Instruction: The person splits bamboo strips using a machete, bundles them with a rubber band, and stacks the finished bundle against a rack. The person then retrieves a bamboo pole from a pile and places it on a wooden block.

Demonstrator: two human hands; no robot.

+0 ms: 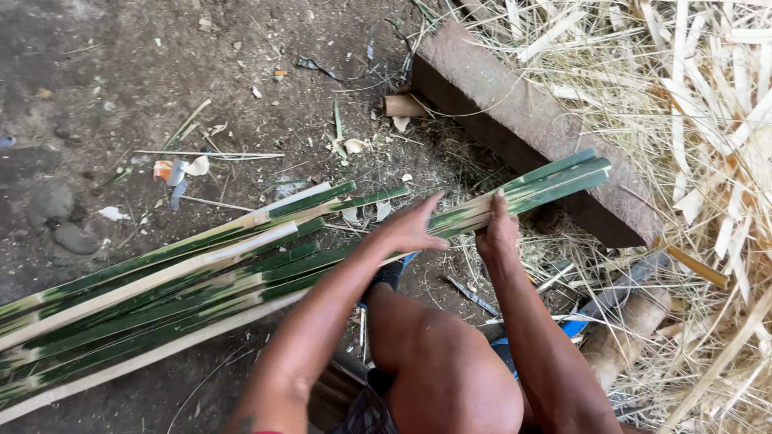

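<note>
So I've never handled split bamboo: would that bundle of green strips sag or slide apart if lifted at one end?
The strips are long and thin, so the far ends would probably droop. Nothing visibly ties them and they already fan out on the ground, so some would likely slip loose. The right hand grips them near the wooden block, while the left hand rests on top, suggesting they need steadying.

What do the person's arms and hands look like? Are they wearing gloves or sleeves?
No gloves and no sleeves. Both the left hand and the right hand are bare, and both forearms are uncovered up to the picture's edge. No watch, ring or bracelet shows. A small dark mark sits on the left arm near the bottom edge, too cut off to make out.
</note>
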